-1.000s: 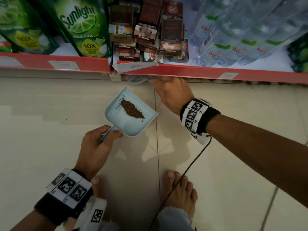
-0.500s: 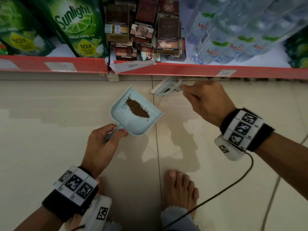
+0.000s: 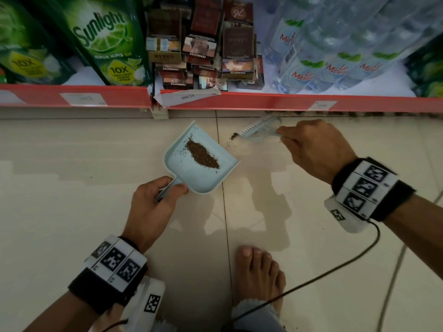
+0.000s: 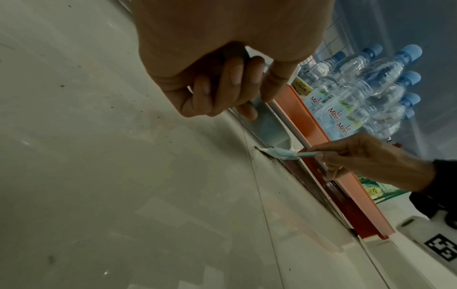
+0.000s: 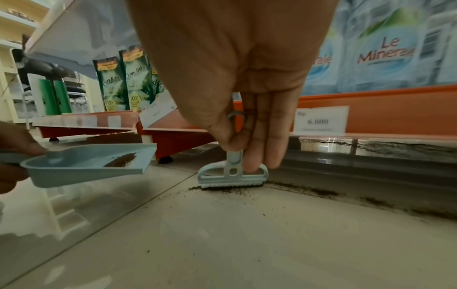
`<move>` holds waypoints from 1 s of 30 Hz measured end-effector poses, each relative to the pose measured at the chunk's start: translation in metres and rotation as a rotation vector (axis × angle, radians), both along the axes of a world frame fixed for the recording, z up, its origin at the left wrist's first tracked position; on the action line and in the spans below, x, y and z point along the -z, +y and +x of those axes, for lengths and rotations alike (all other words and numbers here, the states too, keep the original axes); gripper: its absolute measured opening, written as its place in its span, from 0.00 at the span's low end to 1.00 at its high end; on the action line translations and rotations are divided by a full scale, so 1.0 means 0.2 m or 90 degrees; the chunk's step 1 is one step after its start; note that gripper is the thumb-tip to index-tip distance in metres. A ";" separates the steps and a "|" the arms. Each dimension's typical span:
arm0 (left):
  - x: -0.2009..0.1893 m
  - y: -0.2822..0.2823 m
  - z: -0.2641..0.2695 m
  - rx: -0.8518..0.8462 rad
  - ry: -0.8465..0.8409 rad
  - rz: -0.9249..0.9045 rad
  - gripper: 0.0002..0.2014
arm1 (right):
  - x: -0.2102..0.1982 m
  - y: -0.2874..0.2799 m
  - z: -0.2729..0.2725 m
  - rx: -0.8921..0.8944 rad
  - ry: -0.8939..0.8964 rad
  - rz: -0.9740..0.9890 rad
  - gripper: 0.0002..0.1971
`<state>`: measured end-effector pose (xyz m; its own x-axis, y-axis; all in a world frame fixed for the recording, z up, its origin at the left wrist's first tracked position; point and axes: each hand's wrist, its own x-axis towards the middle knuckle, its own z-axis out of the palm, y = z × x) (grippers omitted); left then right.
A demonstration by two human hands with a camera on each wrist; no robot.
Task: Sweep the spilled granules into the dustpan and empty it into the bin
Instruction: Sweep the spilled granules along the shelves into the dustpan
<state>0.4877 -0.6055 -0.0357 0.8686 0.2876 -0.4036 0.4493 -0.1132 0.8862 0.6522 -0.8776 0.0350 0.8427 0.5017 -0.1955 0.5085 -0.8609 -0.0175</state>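
A pale blue dustpan (image 3: 191, 173) (image 5: 81, 166) hangs just above the floor tiles, held by its handle in my left hand (image 3: 153, 202) (image 4: 222, 90). A heap of brown granules (image 3: 202, 154) (image 5: 121, 162) lies inside it. My right hand (image 3: 314, 149) (image 5: 242, 136) pinches the handle of a small pale blue brush (image 3: 259, 129) (image 5: 233, 176) (image 4: 281, 153), bristles down on the floor to the right of the pan. A small clump of granules (image 3: 234, 135) sits at the brush's left tip. More granules (image 5: 371, 199) line the foot of the shelf to the right.
A red-edged bottom shelf (image 3: 263, 103) runs across the far side, stocked with green soap pouches (image 3: 103, 44), cigarette packs (image 3: 201, 51) and water bottles (image 3: 335, 56). My bare foot (image 3: 259, 276) stands behind the hands. A black cable (image 3: 335, 271) trails from my right wrist.
My right hand has drawn back rightward from under the shelf edge with the brush, dragging a clump of granules out onto the tile. The dustpan has barely moved.
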 end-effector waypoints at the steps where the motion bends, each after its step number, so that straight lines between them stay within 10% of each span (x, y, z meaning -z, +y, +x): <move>1: 0.00 0.00 0.00 0.001 0.003 0.006 0.13 | -0.01 -0.02 -0.01 0.003 -0.006 0.035 0.13; 8: 0.02 0.02 -0.04 0.009 0.005 0.034 0.12 | 0.06 0.29 -0.01 -0.097 -0.006 0.214 0.15; 13: 0.03 0.02 -0.04 -0.008 0.014 0.055 0.12 | 0.12 0.50 0.05 -0.146 -0.008 0.095 0.19; 21: 0.03 0.04 -0.07 -0.021 0.038 0.053 0.11 | 0.01 0.12 0.02 -0.131 0.076 0.021 0.15; 30: 0.04 -0.01 -0.06 0.010 0.001 0.042 0.11 | 0.08 0.25 0.08 -0.190 0.019 0.251 0.16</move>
<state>0.4750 -0.6076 -0.0435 0.8726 0.2998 -0.3857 0.4485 -0.1786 0.8758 0.6686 -0.8268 0.0200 0.6484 0.7605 0.0361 0.7258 -0.6032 -0.3307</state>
